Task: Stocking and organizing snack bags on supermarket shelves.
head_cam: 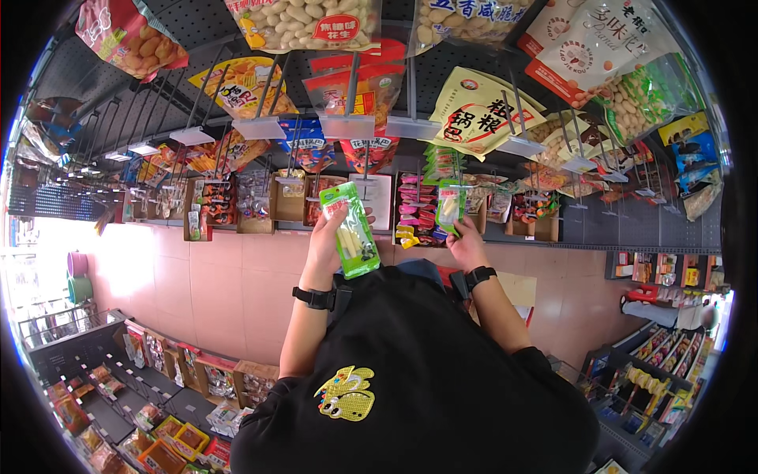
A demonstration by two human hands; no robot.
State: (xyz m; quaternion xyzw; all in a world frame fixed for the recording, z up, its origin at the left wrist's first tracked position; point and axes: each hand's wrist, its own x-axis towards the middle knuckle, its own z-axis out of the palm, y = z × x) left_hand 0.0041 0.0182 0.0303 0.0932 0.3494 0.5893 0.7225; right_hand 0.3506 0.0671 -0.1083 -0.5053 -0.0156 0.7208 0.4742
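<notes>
My left hand (327,240) grips a green plastic snack packet (350,234) with a clear window showing pale pieces inside. The thumb lies across its front and fingertips show at its right side. My right hand (468,242) holds the lower end of a smaller-looking green packet (450,207), also with pale contents, in front of the shelf. Similar green packets (443,163) hang on a hook just above it. It cannot be told whether the held packet touches that hook. Pink and red small packets (416,204) lie in a box left of my right hand.
Metal display hooks (365,142) with clear price-tag holders jut out above my hands. Large bags of peanuts (305,23) hang at the top. Cardboard boxes (287,208) of snacks line the lower shelf. Behind are more shelves (177,397), and a person (657,313) at the far right.
</notes>
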